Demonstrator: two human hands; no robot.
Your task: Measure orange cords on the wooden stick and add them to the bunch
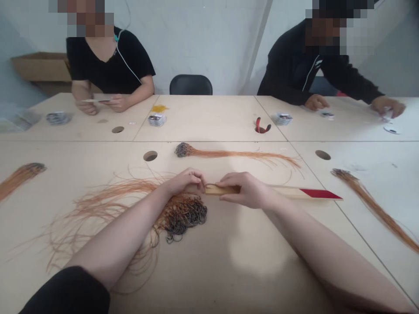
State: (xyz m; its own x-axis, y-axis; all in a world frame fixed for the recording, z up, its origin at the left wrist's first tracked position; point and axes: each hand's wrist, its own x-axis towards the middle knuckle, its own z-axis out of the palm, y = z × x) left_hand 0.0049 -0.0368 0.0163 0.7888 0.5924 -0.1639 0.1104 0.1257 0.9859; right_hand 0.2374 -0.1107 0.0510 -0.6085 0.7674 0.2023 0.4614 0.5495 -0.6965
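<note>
- Right hand (244,189) closed on a wooden strip (288,192): fingers over the top edge, thumb along the lower one. Left hand (191,179) curled at the strip's left end, fingertips close together; can't tell if anything is pinched in them.
- Strip lies crosswise in front of the wearer, near mid-table; dark red tip (321,193) points right.
- Containers: cardboard box (39,65) back left, contents not visible. Clear bin (13,118) at left edge, blurred, contents unreadable. Round hole in the far tabletop has red-and-black tool handles (258,125) sticking up; the lower part is hidden.
- Hard to make out: thin dark curved piece (212,185) at the strip's left end, can't tell if it's a cord loop. Strip's middle is covered by the right hand. Cord bundle (19,181) at left and cord bundle (376,209) at right are both cut off by the frame.
- In the way: left forearm crosses over the loose cord pile (186,213), orange strands fanned left, dark grey loops bunched just below the left hand.
- Around: another orange bundle (225,153) beyond the hands, dark loops at its left end. Two co-workers in black across the table (209,270), small stacked packs (157,120) near them, black chair (190,84) between.
</note>
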